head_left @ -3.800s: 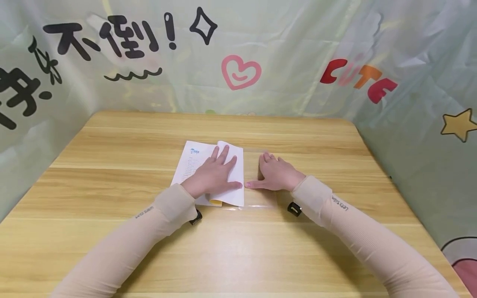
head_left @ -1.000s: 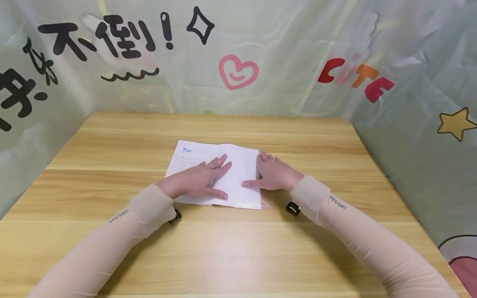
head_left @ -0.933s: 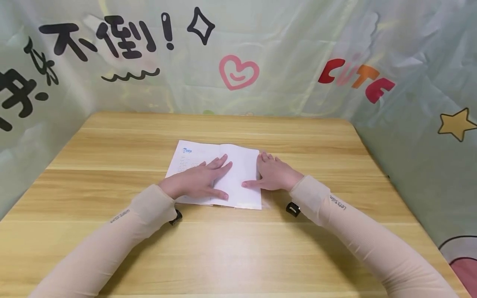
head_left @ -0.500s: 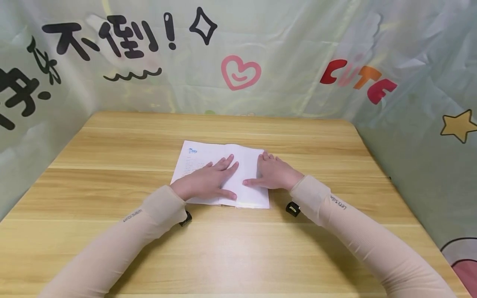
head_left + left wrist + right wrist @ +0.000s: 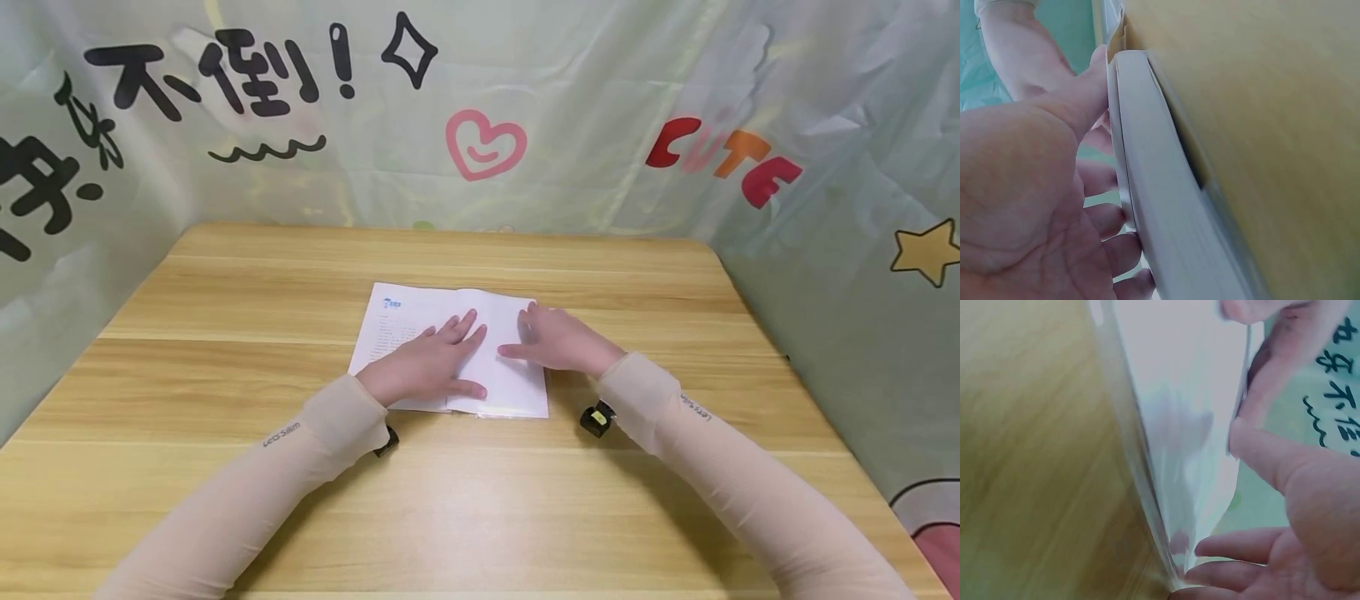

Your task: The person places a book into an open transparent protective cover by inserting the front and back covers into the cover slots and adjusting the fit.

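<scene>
An open book lies on the table, with printed text on its left page and a plain white right side. Across its middle my left hand rests with fingers spread, thumb pointing right; in the left wrist view those fingers touch the top of the thick page block. Over the white right side is my right hand, fingers extended near the far right corner. Its thumb points left along the surface. Clear plastic film shows along the book's edge in the right wrist view. Neither hand grips anything.
The wooden table extends around the book on all sides. A printed fabric backdrop stands behind it and along both sides. A small black camera hangs below the right wrist.
The book's white right side has swung out rightward over the clear film that lay bare beside it. My left hand moved left, then right again with the book. Lately my right hand has shifted slightly upward.
</scene>
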### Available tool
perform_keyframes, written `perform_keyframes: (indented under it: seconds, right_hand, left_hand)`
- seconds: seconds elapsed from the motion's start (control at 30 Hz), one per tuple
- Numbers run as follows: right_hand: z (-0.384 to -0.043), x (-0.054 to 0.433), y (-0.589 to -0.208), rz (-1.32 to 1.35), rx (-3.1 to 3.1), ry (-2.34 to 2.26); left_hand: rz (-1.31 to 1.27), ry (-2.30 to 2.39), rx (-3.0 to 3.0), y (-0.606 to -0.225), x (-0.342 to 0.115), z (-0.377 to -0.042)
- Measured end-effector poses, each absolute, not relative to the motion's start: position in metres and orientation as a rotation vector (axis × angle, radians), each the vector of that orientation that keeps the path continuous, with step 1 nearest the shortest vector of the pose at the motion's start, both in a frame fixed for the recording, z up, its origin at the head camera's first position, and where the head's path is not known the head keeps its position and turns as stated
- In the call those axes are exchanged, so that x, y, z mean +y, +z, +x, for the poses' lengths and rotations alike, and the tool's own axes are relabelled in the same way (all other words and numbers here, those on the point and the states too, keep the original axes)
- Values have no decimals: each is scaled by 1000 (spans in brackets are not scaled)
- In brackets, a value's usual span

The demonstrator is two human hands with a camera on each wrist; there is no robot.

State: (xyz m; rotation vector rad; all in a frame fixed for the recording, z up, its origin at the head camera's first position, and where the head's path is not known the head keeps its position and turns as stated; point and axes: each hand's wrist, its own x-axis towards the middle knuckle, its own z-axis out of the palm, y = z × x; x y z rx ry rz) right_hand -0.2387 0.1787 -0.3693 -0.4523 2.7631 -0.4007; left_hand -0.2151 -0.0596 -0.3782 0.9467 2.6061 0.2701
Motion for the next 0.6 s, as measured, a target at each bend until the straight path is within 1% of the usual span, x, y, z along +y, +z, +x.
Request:
perform_keyframes:
  seconds: [0.13, 0.4, 0.5, 0.6]
  right_hand:
    - [-243, 187, -367, -373, 2767, -674]
    - [-256, 210, -369, -83, 2587, -1274]
    - [-259, 219, -374, -38, 2447, -1382]
    - [-257, 231, -379, -58, 2330, -1382]
  left_hand:
    - [932, 285, 2606, -380, -59, -216]
    - [907, 314, 2620, -379, -59, -215]
    - [907, 329, 2627, -380, -59, -214]
    - [907, 352, 2631, -382, -57, -215]
